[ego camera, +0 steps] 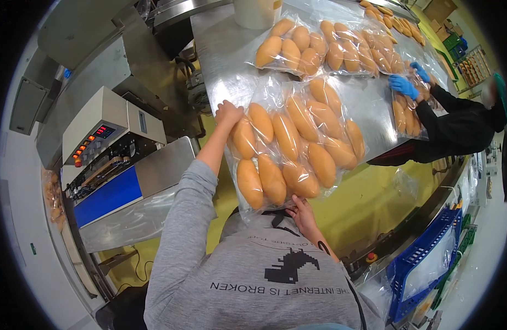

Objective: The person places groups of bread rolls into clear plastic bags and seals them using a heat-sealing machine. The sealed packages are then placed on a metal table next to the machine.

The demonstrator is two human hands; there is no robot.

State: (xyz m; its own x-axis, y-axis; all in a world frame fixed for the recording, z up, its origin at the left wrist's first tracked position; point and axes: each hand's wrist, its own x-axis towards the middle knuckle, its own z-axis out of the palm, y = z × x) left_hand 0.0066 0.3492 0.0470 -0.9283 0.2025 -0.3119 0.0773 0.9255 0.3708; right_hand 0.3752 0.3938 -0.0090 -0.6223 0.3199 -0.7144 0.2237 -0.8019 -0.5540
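Two clear plastic bags of elongated bread rolls lie side by side at the near end of a steel table (228, 74). They are the left bag (265, 161) and the right bag (325, 132); their films overlap, so the border between them is hard to see. My left hand (230, 112), bare with fingers curled, is at the far left edge of the left bag, on its film. At that bag's near edge is my right hand (303, 213), its thumb and fingertips against the film below the rolls. Part of the right fingers is hidden by the bag.
Several filled bags (294, 47) line the table's far side, with loose rolls (395, 24) beyond and a white bucket (257, 12). At right, a co-worker's blue-gloved hands (406, 84) touch another bag. A machine with a lit display (109, 132) stands left; a blue crate (426, 260), lower right.
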